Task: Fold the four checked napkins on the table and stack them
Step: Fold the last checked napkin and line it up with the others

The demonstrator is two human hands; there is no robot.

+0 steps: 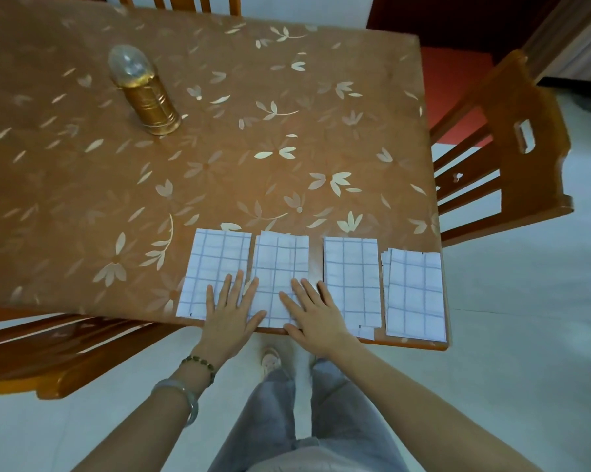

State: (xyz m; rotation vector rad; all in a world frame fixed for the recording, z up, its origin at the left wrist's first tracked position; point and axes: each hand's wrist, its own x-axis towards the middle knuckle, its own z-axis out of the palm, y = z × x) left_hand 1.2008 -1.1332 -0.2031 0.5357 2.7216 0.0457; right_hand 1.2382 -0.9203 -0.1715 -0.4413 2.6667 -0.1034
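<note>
Several white napkins with blue checks lie folded in a row along the near edge of the table. The leftmost napkin (pixel 215 264) has my left hand (pixel 231 308) lying flat across its lower right corner and onto the second napkin (pixel 280 267). My right hand (pixel 312 310) presses flat on the second napkin's lower right part, fingers spread. The third napkin (pixel 352 281) lies just right of my right hand. The fourth napkin (pixel 415 294) sits at the table's near right corner, reaching the table edge.
A brown flowered tablecloth (pixel 253 137) covers the table. A gold lantern with a clear dome (pixel 144 93) stands at the far left. Wooden chairs stand at the right (pixel 512 144), the near left (pixel 65 352) and the far side.
</note>
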